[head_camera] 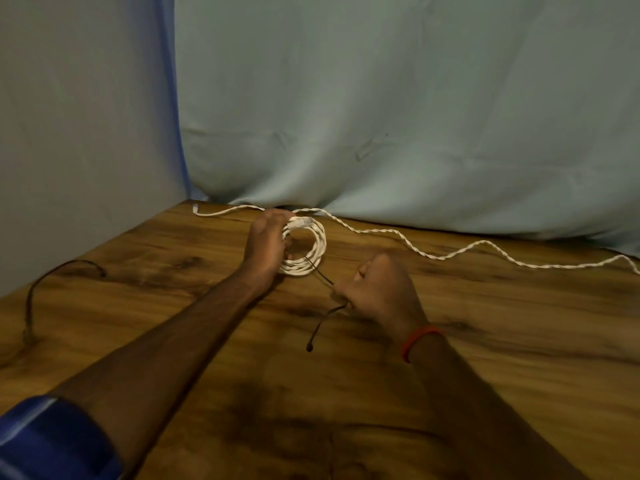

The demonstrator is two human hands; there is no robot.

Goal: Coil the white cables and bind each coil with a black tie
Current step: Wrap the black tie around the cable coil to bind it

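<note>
My left hand [266, 245] grips a coiled white cable [313, 252] just above the wooden table [485, 341], its connector end showing at the top of the coil. A black tie [320, 275] runs from the coil's lower side into my right hand [379, 289], which is closed around it; the tie's free end hangs out below the fist toward the table. A second white cable [433, 252], twisted and uncoiled, lies stretched along the far edge of the table from left to right.
Another black tie [38, 289] lies curved on the table at the far left. A pale blue cloth [381, 116] hangs behind the table as a backdrop. The table's left edge runs diagonally near the loose tie.
</note>
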